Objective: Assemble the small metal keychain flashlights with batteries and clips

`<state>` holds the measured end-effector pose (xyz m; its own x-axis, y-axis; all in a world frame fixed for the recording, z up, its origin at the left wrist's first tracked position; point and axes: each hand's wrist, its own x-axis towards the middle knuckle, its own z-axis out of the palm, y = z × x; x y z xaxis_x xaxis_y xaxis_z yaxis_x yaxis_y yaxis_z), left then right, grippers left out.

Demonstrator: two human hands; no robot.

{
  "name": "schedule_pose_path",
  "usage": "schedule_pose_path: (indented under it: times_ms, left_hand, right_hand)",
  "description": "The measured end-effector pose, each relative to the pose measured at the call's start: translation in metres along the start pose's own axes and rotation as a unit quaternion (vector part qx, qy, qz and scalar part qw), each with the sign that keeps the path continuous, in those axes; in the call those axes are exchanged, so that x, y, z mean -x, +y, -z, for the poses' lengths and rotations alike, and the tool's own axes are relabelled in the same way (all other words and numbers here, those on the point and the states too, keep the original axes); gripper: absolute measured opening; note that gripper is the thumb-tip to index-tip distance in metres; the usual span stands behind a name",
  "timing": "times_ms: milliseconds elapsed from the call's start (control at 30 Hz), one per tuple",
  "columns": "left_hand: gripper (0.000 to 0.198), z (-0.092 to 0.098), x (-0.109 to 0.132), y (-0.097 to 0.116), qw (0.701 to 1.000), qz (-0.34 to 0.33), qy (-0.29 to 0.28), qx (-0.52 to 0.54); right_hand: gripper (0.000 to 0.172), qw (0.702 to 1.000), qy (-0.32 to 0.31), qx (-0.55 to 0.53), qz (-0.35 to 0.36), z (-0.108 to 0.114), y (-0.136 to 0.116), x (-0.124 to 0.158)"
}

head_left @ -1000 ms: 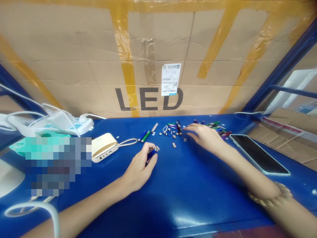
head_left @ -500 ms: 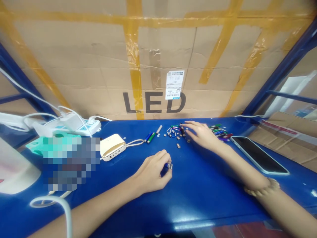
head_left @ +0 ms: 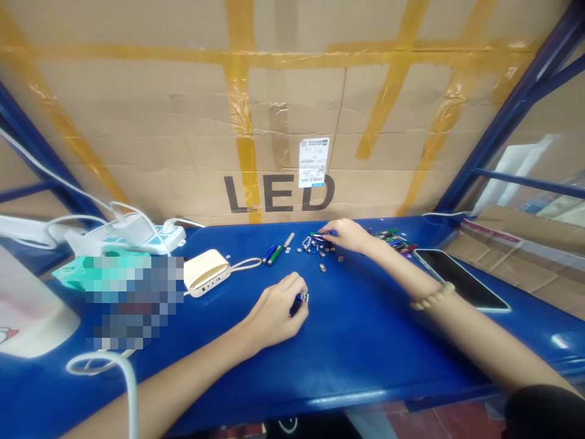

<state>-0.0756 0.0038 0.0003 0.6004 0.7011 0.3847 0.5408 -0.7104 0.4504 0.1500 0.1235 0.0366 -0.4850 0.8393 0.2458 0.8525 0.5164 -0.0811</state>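
Observation:
My left hand (head_left: 278,312) rests low over the table, its fingers curled around a small tube with a silver end (head_left: 304,298); most of the tube is hidden. Farther back, my right hand (head_left: 351,235) reaches into a pile of small metal parts. Its thumb and fingertips are drawn together at a green carabiner (head_left: 314,234); whether they grip it or a part under them is hidden. Silver and blue clips (head_left: 312,247) lie just below those fingers, near small round button cells (head_left: 322,267). To the left lie a green tube (head_left: 276,255), a blue tube (head_left: 269,252) and a silver one (head_left: 289,239).
A cream power bank (head_left: 208,271) with a strap, a white power strip (head_left: 158,239) and cables occupy the left. Right of the pile are several coloured tubes (head_left: 397,241) and a phone (head_left: 461,277). A large cardboard box (head_left: 183,146) stands behind the blue table (head_left: 347,347).
My right hand has shifted left across the pile, and its spread fingers have drawn together by the green carabiner. My left hand keeps its hold on the tube. The camera view has shifted slightly.

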Motion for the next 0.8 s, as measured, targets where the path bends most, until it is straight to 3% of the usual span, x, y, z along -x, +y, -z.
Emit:
schedule_pose_path:
  times_ms: [100, 333, 600, 700, 800]
  left_hand:
    - [0.01, 0.0, 0.0, 0.0, 1.0, 0.004, 0.003, 0.002]
    - [0.008, 0.0, -0.003, -0.002, 0.999, 0.015, -0.006, 0.027]
    - [0.01, -0.001, -0.005, -0.007, 0.983, 0.128, 0.019, 0.128]
    - [0.012, 0.001, -0.006, -0.008, 0.973, 0.144, 0.022, 0.179]
    - [0.016, 0.002, -0.008, -0.008, 0.958, 0.152, 0.026, 0.243]
  right_hand:
    - [0.022, 1.0, -0.001, 0.002, 0.016, -0.007, -0.007, -0.004]
    - [0.02, 0.999, -0.015, 0.024, 0.023, -0.015, -0.022, 0.015]
    - [0.016, 0.999, -0.008, 0.04, 0.016, -0.02, -0.029, 0.019]
    - [0.018, 0.998, 0.02, -0.066, 0.005, -0.014, -0.03, 0.026]
    - [0.027, 0.959, 0.016, -0.282, -0.02, -0.006, -0.037, 0.035]
